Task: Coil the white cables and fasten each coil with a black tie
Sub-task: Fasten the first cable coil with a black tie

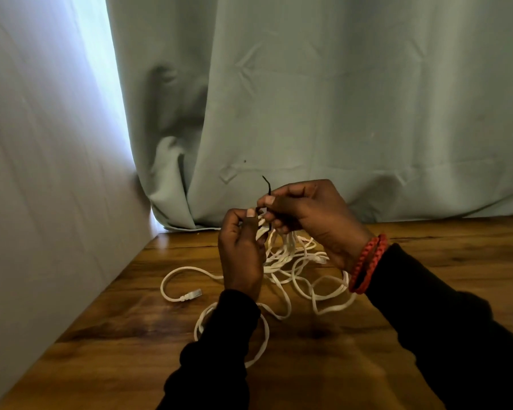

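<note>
We see both hands raised just above the wooden table (427, 291), meeting over the heap of white cable (282, 261), and we take that heap as our landmark. The left hand (240, 253) is curled, thumb up, around what looks like a gathered bunch of strands lifted from the top of the heap; we judge it holds them pinched together so the bundle keeps its shape while the tie goes on. The right hand (308, 214), directly above the heap and touching the left at the fingertips, pinches the black tie (267, 187) between thumb and forefinger, its free end sticking up and away from the heap toward the pale curtain (308, 99). Held that way, the tie seems ready to be wound or twisted around the gathered strands, though we cannot tell whether it is already wrapped round them. Most of the cable is not neatly coiled: loose loops spread over the table on the near side of the heap, one loop running under the left sleeve, and a connector end (191, 295) lies apart to the left of the heap. An orange bracelet (367, 261) sits on the right wrist, just right of the heap. We judge the fastening is at an early stage, with much coiling left.
</note>
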